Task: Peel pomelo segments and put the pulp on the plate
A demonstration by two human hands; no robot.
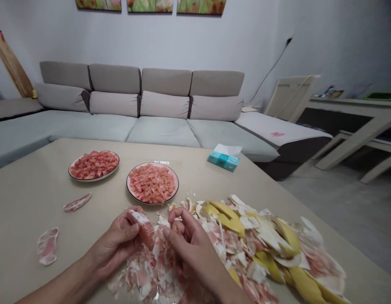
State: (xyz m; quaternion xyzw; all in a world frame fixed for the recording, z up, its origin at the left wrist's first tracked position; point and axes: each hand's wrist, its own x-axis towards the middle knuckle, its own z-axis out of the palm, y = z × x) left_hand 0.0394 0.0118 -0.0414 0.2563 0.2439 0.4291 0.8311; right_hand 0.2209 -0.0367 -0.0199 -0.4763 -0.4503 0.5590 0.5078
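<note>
My left hand [119, 240] is closed on a pink pomelo segment [146, 231] with white membrane on its top. My right hand [186, 237] is right beside it, fingers curled and pinching at the segment's edge. Both hands hover over a big heap of pomelo peel and membrane scraps [246, 245] on the beige table [31, 198]. Just beyond the hands stands a plate of peeled pink flesh [152, 183], with a second full plate [94, 165] to its left.
Two unpeeled segments lie on the table at left [77, 202] [48, 246]. A teal tissue pack [224, 159] sits near the far right edge. A grey sofa [144, 105] runs behind the table. Yellow rind pieces [296, 270] spread to the right.
</note>
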